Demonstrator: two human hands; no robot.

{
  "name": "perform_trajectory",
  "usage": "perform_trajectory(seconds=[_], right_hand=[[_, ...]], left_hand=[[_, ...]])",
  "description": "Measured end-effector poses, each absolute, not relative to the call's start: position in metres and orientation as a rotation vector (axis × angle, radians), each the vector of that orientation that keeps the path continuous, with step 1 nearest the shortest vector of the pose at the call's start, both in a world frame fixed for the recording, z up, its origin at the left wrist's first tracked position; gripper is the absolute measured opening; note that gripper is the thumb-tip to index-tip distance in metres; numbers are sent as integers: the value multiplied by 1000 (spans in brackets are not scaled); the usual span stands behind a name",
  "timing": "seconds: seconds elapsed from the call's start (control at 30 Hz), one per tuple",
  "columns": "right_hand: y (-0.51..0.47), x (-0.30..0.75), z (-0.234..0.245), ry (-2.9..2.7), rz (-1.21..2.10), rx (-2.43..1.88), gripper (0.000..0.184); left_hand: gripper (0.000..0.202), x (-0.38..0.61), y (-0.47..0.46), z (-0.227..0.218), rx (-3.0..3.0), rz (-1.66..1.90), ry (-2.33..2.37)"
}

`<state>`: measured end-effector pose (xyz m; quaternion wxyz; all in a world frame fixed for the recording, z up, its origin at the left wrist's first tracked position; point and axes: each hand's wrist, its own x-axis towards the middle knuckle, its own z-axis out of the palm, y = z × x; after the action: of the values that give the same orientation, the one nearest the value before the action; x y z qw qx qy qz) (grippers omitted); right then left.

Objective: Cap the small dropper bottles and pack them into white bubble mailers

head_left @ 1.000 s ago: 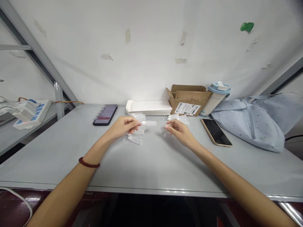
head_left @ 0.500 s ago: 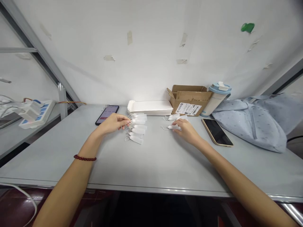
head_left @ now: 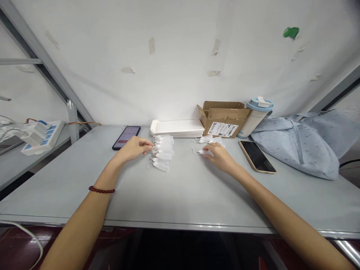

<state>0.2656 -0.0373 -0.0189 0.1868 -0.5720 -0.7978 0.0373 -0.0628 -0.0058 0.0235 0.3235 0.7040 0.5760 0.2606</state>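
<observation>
My left hand (head_left: 137, 147) reaches to the string ends of a column of small translucent white tubes (head_left: 163, 154). Its thumb and fingers are closed together there, and whatever is between them is too small to make out. Several tubes lie side by side, nozzles and thin looped strings pointing left. My right hand (head_left: 219, 156) has its fingertips closed on another small white tube (head_left: 200, 152), whose string trails left; the hand hides the tube's far end. Just behind it, further tubes (head_left: 206, 139) lie on the table, partly covered by the fingers.
White flat boxes or envelopes (head_left: 177, 128) are stacked against the wall. Beside them stand an open cardboard box (head_left: 225, 116) and a tumbler (head_left: 254, 118). One phone (head_left: 257, 156) and a grey-blue cloth bag (head_left: 300, 146) lie right; another phone (head_left: 126, 137) lies left, near a power strip (head_left: 45, 137).
The view has shifted slightly. Both hands keep nearly the same places; my right fingers sit a little further over the tube, covering more of it.
</observation>
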Motion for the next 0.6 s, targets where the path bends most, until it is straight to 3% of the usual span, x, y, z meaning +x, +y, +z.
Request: perform_trajectory(seconds=[0.23,0.6], right_hand=[[-50,254,-13,-2158,69,-1267,14],[-69,231,-8,-2171,-11,-910,17]], left_hand=[[24,-41,-23,31,1751,1063,1417],[38,-6,-44,16,1667,758,1004]])
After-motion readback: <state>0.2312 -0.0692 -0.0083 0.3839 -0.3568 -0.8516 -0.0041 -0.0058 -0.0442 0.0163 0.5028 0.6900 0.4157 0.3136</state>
